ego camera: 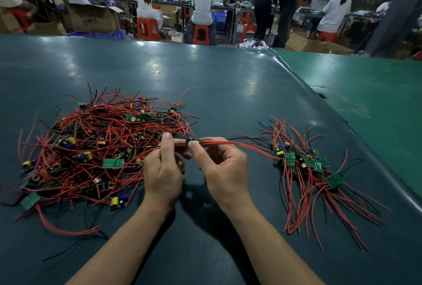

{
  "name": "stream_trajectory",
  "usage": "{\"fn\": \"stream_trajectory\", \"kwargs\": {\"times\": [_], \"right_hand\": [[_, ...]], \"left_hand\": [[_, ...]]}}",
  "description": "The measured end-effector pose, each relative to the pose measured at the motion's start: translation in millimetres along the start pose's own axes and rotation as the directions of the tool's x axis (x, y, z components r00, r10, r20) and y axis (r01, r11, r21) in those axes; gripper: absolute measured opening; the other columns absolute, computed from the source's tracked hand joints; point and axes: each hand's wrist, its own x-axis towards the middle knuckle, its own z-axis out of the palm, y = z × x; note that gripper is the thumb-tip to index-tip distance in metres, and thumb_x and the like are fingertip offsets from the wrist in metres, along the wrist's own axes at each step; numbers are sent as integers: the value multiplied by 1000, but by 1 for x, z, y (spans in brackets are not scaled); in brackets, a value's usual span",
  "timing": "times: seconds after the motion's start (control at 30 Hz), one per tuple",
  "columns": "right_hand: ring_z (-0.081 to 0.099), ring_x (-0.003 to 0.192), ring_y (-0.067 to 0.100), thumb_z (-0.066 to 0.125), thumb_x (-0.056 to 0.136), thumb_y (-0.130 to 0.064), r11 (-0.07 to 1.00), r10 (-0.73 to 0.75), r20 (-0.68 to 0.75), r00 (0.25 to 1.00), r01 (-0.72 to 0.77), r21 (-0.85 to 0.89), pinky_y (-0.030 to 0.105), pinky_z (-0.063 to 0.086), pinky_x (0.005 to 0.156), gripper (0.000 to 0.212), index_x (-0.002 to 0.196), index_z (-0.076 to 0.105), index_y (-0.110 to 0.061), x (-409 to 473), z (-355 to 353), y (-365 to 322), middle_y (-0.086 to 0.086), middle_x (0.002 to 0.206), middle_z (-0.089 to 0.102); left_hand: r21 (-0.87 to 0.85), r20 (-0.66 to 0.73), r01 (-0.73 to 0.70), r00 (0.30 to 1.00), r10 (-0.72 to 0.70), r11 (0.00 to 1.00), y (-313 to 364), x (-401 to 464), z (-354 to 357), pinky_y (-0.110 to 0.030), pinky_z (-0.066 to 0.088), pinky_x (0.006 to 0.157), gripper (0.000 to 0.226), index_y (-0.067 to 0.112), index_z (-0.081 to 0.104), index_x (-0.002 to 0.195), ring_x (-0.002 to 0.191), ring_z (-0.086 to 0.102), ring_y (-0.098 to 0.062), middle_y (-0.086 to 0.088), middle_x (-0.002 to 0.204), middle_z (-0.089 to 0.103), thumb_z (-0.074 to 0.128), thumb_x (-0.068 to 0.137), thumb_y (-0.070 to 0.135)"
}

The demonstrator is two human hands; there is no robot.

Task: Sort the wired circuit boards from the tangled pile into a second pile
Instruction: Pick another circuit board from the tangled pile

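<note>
Board [194, 140] sits pinched in both my hands, left [163, 170] and right [222, 166], between tangle [98, 147] and sorted pile [306, 166], and its red wires could snag the tangle, dragging other boards along.

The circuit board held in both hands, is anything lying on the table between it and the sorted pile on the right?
Nothing visible blocks it. The circuit board is held between the left hand and right hand, above the dark table. Only its own red wires span the bare stretch toward the second pile.
</note>
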Motion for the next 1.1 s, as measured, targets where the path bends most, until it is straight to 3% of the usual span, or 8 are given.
{"fn": "stream_trajectory", "kwargs": {"times": [0.23, 0.4, 0.53, 0.63, 0.73, 0.9, 1.0, 1.1], "right_hand": [[44, 45, 3, 72, 76, -48, 981, -118, -115, 986, 98, -167, 25, 39, 46, 25, 69, 62, -26, 2, -6, 5, -8, 52, 54], [42, 42, 5, 71, 80, -33, 999, 29, -498, 867, -12, 37, 20, 36, 44, 28, 66, 50, -21, 21, -25, -6, -11, 46, 49], [32, 31, 10, 58, 95, -43, 798, 508, -507, 696, -158, 582, 17, 24, 36, 38, 72, 40, -20, 27, -41, -5, -3, 44, 46], [35, 32, 11, 53, 89, -64, 639, 646, -391, 655, -184, 747, 17, 26, 35, 47, 81, 46, -18, 23, -39, -4, 0, 52, 55], [36, 32, 13, 51, 92, -62, 641, 636, -363, 681, -204, 739, 16, 25, 37, 45, 86, 51, -17, 23, -34, -6, -1, 53, 56], [38, 32, 13, 50, 98, -42, 705, 602, -326, 729, -292, 646, 16, 27, 37, 28, 87, 53, -16, 23, -30, -3, -1, 56, 58], [55, 47, 13, 55, 96, -22, 773, 604, -299, 738, -453, 443, 17, 35, 36, 11, 89, 55, -14, 28, -30, 4, 1, 76, 60], [59, 74, 18, 56, 95, -12, 801, 589, -365, 721, -458, 386, 20, 47, 41, 8, 88, 52, -15, 33, -34, 10, 2, 89, 53]], "left_hand": [[-133, -171, 92, 979, -114, 987, 0, 6, 0, -19, 38, 41, 55, 19, 68, 68, 41, 46, -6, 5, 50, 59, 31, 107, 31], [-248, -333, 153, 914, -233, 956, 1, 16, -9, -21, 31, 42, 55, 16, 60, 67, 38, 40, -8, 9, 47, 48, 29, 107, 39], [37, -237, 2, 971, 6, 999, 7, 4, -7, -24, 37, 48, 56, 15, 64, 65, 47, 48, -10, 1, 54, 53, 33, 105, 37], [426, -55, -240, 956, 289, 872, 11, -5, -6, -30, 43, 60, 41, 11, 64, 73, 63, 54, -15, 3, 67, 60, 43, 98, 36], [751, 70, -299, 922, 380, 588, 6, -4, -11, -39, 42, 79, 21, 11, 67, 94, 89, 53, -30, -5, 93, 63, 58, 88, 29], [940, 110, -126, 992, 69, 317, -2, 3, -20, -42, 32, 90, 33, 19, 68, 116, 113, 45, -31, -5, 120, 59, 63, 88, 34], [940, 117, -137, 990, 82, 313, -2, 6, -22, -42, 33, 87, 24, 20, 70, 109, 108, 47, -30, -4, 112, 63, 63, 89, 30], [901, 81, -126, 989, 124, 415, 1, 7, -26, -44, 40, 88, 23, 13, 71, 108, 103, 49, -33, -10, 107, 62, 67, 86, 17]]}}
